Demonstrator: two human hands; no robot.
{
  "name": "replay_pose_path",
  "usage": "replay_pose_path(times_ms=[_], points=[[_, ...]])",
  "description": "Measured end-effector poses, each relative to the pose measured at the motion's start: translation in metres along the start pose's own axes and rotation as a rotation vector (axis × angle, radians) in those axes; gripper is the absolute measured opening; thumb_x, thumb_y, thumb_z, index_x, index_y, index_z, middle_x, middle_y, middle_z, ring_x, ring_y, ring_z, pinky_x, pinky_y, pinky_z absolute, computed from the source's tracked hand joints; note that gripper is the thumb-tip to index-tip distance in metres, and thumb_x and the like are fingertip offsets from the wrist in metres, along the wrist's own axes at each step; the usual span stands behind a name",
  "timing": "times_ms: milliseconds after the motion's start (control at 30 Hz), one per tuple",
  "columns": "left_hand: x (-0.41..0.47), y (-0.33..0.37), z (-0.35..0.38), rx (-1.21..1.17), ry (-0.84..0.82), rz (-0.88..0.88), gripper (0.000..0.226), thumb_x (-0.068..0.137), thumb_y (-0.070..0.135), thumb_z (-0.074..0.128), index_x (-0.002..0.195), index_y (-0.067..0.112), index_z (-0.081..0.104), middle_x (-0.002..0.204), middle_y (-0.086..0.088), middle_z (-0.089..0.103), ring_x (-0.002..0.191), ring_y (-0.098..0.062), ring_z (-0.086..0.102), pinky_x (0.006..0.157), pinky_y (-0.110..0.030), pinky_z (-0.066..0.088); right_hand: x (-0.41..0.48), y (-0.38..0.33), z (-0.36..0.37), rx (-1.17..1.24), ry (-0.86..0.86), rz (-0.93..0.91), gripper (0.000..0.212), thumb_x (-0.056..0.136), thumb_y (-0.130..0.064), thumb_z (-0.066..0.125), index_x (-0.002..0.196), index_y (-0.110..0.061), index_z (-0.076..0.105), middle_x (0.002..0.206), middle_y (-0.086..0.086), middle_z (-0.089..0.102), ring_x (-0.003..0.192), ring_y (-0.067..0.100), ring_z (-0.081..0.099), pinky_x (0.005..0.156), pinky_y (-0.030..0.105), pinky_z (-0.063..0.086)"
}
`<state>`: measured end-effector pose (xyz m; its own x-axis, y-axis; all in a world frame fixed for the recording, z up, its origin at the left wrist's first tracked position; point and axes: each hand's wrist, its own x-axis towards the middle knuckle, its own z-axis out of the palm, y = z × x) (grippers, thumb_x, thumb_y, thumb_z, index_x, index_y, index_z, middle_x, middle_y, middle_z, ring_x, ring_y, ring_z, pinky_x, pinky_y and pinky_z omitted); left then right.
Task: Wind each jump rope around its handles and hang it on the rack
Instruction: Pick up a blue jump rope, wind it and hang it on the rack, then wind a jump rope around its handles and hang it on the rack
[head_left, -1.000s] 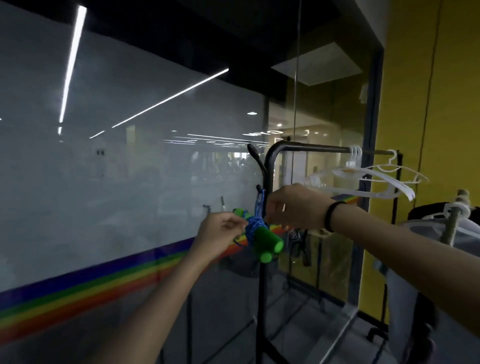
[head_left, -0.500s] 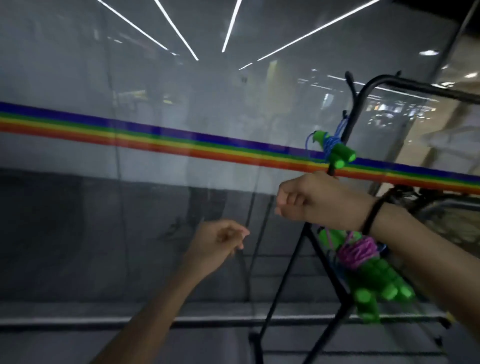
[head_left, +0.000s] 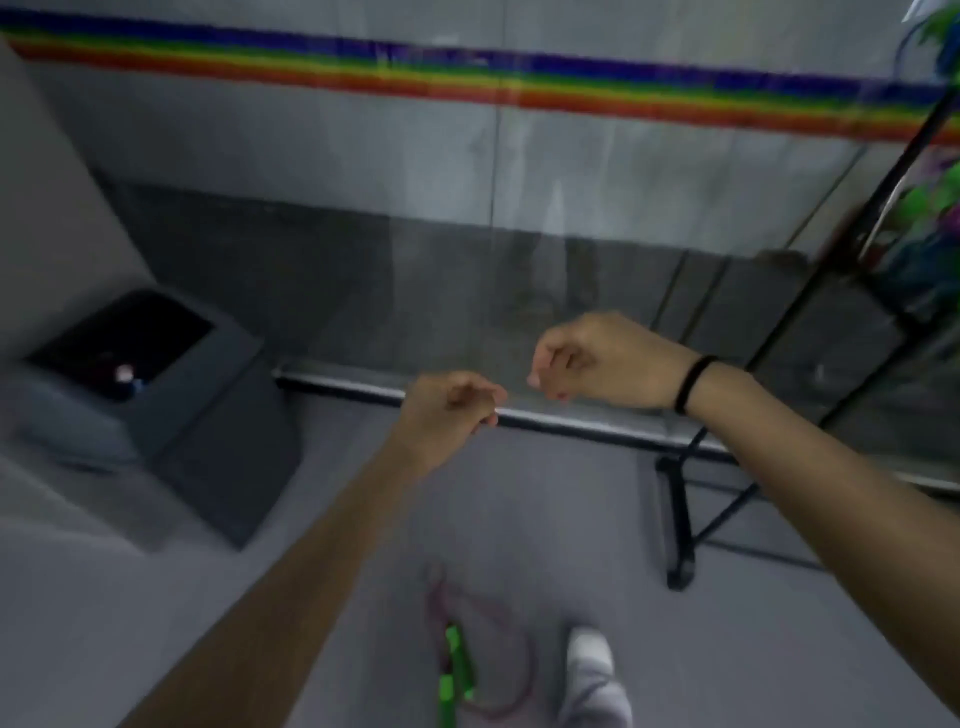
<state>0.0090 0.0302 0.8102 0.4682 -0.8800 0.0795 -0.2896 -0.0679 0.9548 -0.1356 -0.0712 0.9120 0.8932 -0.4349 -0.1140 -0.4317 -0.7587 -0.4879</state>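
1. The glass wall (head_left: 363, 171) fills the upper half of the view, smooth and frosted grey; a rainbow stripe (head_left: 467, 78) runs across it near the top; a metal rail (head_left: 571, 423) lines its foot where it meets the floor.
2. The floor (head_left: 519, 519) is plain, matt grey, and takes up the lower half.
3. At the left stands a dark grey boxy bin (head_left: 171, 415) with a black square opening on top; something small and pale lies inside, too blurred to name.
4. The rack (head_left: 675, 519), thin black tubing, rises along the right edge, its foot planted on the floor just beside the rail; wound bundles (head_left: 930, 208) of green, purple and blue hang on it at the far right, blurred.
5. Both bare forearms reach forward over the floor, well above the rope below.
6. The right hand (head_left: 608, 364), a black band (head_left: 693, 382) on its wrist, has its fingers curled loosely inward, holding nothing.
7. The left hand (head_left: 447, 410) is likewise half curled, thumb resting against the fingers, empty; the two hands are near each other but apart.
8. A white shoe (head_left: 592, 670) shows at the bottom edge.
9. A jump rope (head_left: 454, 670) lies unwound on the floor just left of the shoe: green handles side by side, thin pinkish cord looping loosely around them.
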Motion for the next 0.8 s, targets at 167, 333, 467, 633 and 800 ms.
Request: replay_pose_path(times_ms=[167,333,467,633,800], points=[[-0.088,-0.045,-0.055,0.024,-0.015,-0.133,0.018,0.083,-0.004,0.058,0.077,0.011,0.066,0.044,0.013,0.060,0.040,0.001,0.046,0.046,-0.011,0.038,-0.018,-0.055,0.089,0.105,-0.104,0.062,0.010,0.081,-0.018,0.059,0.081,-0.011,0.066,0.078,0.008,0.074,0.074,0.018,0.069,0.080,0.035,0.054],[-0.122,-0.081,-0.060,0.016,-0.054,-0.197,0.029,0.082,-0.003,0.059,0.071,0.022,0.066,0.048,0.012,0.062,0.042,-0.001,0.048,0.047,-0.012,0.040,-0.027,-0.053,0.152,0.279,-0.176,0.132,0.016,0.085,-0.011,0.056,0.087,0.001,0.065,0.077,0.010,0.070,0.069,0.021,0.068,0.077,0.032,0.054],[-0.134,-0.131,-0.044,0.009,-0.027,-0.271,0.023,0.082,-0.005,0.057,0.076,0.014,0.068,0.045,0.011,0.062,0.042,0.000,0.050,0.048,-0.010,0.042,-0.019,-0.011,0.219,0.362,-0.251,0.248,0.016,0.085,-0.009,0.054,0.089,0.003,0.064,0.079,0.010,0.069,0.068,0.020,0.066,0.066,0.015,0.050],[-0.140,-0.260,-0.009,-0.006,0.008,-0.348,0.020,0.082,-0.006,0.055,0.078,0.010,0.066,0.043,0.014,0.060,0.041,0.002,0.049,0.048,-0.009,0.041,0.014,0.074,0.361,0.367,-0.246,0.371,0.011,0.082,-0.004,0.053,0.086,-0.002,0.062,0.079,0.014,0.069,0.068,0.023,0.064,0.064,0.019,0.051],[-0.131,-0.446,0.042,0.024,0.008,-0.300,0.022,0.082,-0.007,0.055,0.074,0.011,0.065,0.041,0.015,0.058,0.038,0.002,0.049,0.046,-0.008,0.040,0.069,0.169,0.540,0.265,-0.076,0.397,0.007,0.078,-0.013,0.056,0.076,-0.017,0.061,0.088,0.016,0.071,0.083,0.029,0.066,0.082,0.037,0.054]])
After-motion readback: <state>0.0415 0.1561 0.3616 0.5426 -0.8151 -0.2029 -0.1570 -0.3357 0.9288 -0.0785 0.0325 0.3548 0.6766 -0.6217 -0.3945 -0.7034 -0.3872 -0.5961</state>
